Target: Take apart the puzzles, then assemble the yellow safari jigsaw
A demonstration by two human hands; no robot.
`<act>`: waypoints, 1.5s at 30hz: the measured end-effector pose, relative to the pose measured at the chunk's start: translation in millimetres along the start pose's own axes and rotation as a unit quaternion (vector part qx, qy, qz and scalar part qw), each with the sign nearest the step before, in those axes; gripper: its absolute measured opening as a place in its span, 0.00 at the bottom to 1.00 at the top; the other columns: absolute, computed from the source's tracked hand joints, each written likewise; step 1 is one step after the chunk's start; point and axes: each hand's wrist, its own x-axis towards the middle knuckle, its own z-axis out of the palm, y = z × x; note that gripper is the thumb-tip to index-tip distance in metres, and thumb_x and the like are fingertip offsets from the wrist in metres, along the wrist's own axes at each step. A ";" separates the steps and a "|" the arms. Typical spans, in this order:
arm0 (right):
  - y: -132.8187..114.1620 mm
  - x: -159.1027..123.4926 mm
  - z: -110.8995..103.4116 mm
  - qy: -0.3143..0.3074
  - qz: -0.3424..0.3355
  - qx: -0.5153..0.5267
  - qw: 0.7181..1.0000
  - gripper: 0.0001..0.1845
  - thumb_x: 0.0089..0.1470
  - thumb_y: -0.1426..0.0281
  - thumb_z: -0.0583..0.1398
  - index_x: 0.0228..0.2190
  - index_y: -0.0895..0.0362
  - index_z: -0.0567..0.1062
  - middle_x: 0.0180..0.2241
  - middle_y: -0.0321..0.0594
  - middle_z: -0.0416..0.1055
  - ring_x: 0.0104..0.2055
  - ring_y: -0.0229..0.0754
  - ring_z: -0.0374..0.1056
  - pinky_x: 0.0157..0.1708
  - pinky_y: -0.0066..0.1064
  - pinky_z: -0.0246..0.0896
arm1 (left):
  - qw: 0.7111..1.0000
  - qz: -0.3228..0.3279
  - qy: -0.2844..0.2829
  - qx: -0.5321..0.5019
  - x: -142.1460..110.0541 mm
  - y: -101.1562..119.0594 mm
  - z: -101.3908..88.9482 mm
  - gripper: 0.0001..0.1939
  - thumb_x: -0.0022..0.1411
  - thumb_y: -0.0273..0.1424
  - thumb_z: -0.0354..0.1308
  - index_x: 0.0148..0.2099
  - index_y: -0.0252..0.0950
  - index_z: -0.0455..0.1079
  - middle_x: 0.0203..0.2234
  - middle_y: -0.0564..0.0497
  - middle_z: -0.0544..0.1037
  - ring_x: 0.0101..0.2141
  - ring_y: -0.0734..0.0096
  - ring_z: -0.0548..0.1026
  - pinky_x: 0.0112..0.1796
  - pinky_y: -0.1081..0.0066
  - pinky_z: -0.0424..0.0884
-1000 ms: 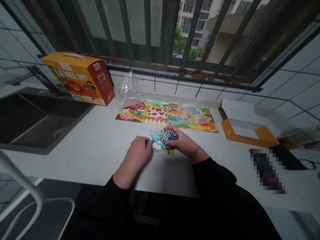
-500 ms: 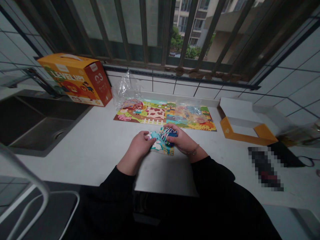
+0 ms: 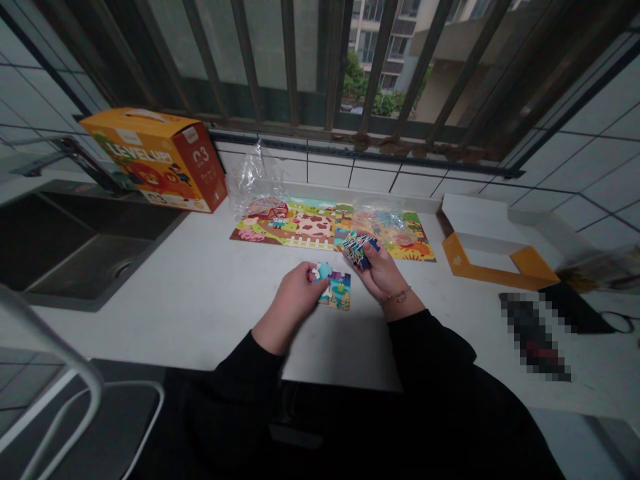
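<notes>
My right hand (image 3: 383,273) is shut on a small stack of dark blue patterned jigsaw pieces (image 3: 358,251), raised just over the near edge of a colourful farm-scene puzzle (image 3: 300,228). My left hand (image 3: 297,290) pinches a white and blue jigsaw piece (image 3: 319,272) at its fingertips. That piece sits at the edge of a small group of joined pieces (image 3: 340,292) lying flat on the white countertop (image 3: 200,320). A clear plastic bag of pieces (image 3: 380,223) lies on the puzzle's right half, hiding part of it.
An orange "Level Up" puzzle box (image 3: 157,160) stands at the back left, with a crumpled clear bag (image 3: 245,180) beside it. A dark sink (image 3: 85,257) lies to the left. An opened white and orange box part (image 3: 487,250) and a pixelated blurred object (image 3: 533,337) are on the right.
My hands have moved apart. The right hand has lifted the dark blue stack up and to the right, away from the group of pieces, which now shows between my hands.
</notes>
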 end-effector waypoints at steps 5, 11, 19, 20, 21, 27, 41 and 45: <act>2.6 -1.7 4.9 -0.001 0.027 0.041 0.999 0.34 0.43 0.54 0.85 0.47 0.46 0.80 0.46 0.33 0.82 0.48 0.40 0.80 0.59 0.36 0.78 | 0.924 0.046 0.049 0.376 -24.5 22.1 15.9 0.19 0.72 0.38 0.70 0.56 0.30 0.77 0.53 0.33 0.79 0.54 0.45 0.79 0.55 0.57 0.74; 3.8 -6.4 7.4 -0.027 0.068 0.043 0.996 0.33 0.43 0.57 0.85 0.48 0.47 0.82 0.44 0.32 0.82 0.45 0.40 0.80 0.53 0.36 0.81 | 0.892 0.018 0.032 0.452 -40.3 35.5 12.0 0.24 0.78 0.46 0.62 0.55 0.27 0.79 0.49 0.31 0.79 0.54 0.41 0.78 0.54 0.55 0.74; 1.7 -17.7 7.4 -0.132 0.164 -0.002 0.978 0.32 0.44 0.60 0.85 0.49 0.50 0.83 0.43 0.36 0.81 0.42 0.40 0.79 0.45 0.33 0.82 | 0.895 -0.009 0.028 0.445 -42.5 37.3 8.4 0.20 0.76 0.42 0.65 0.57 0.28 0.80 0.53 0.32 0.77 0.55 0.40 0.78 0.49 0.54 0.76; 2.1 -18.0 7.6 -0.133 0.162 -0.001 0.978 0.32 0.45 0.60 0.85 0.48 0.50 0.83 0.43 0.36 0.81 0.43 0.40 0.79 0.45 0.32 0.82 | 0.897 -0.009 0.027 0.440 -40.7 35.8 7.9 0.20 0.75 0.42 0.66 0.57 0.29 0.80 0.53 0.32 0.77 0.55 0.39 0.78 0.50 0.54 0.76; 2.7 -17.9 7.8 -0.133 0.160 0.003 0.978 0.31 0.45 0.59 0.85 0.48 0.50 0.83 0.43 0.36 0.81 0.43 0.40 0.79 0.46 0.32 0.82 | 0.902 -0.011 0.025 0.432 -38.4 33.8 7.3 0.20 0.74 0.42 0.67 0.56 0.29 0.80 0.53 0.32 0.77 0.56 0.39 0.78 0.50 0.54 0.76; 6.8 -14.6 7.9 -0.132 0.143 0.022 0.981 0.31 0.47 0.59 0.84 0.49 0.50 0.82 0.43 0.36 0.83 0.42 0.41 0.80 0.48 0.35 0.82 | 0.944 -0.018 0.011 0.330 -21.5 17.4 4.9 0.15 0.71 0.41 0.71 0.48 0.34 0.79 0.51 0.35 0.81 0.51 0.47 0.81 0.49 0.59 0.73; 2.9 -9.0 8.4 -0.024 0.089 0.088 0.992 0.33 0.44 0.51 0.84 0.47 0.48 0.80 0.44 0.36 0.83 0.50 0.49 0.81 0.57 0.50 0.82 | 0.978 -0.046 -0.004 0.205 9.4 19.3 15.9 0.28 0.70 0.41 0.72 0.65 0.33 0.73 0.49 0.38 0.87 0.48 0.51 0.84 0.44 0.61 0.72; 0.5 -7.6 9.1 -0.003 0.085 0.090 0.992 0.34 0.43 0.50 0.84 0.46 0.47 0.81 0.45 0.35 0.83 0.51 0.46 0.81 0.59 0.47 0.81 | 0.966 -0.046 -0.007 0.253 15.6 23.5 18.9 0.13 0.72 0.40 0.69 0.52 0.39 0.81 0.49 0.41 0.88 0.48 0.51 0.84 0.44 0.62 0.71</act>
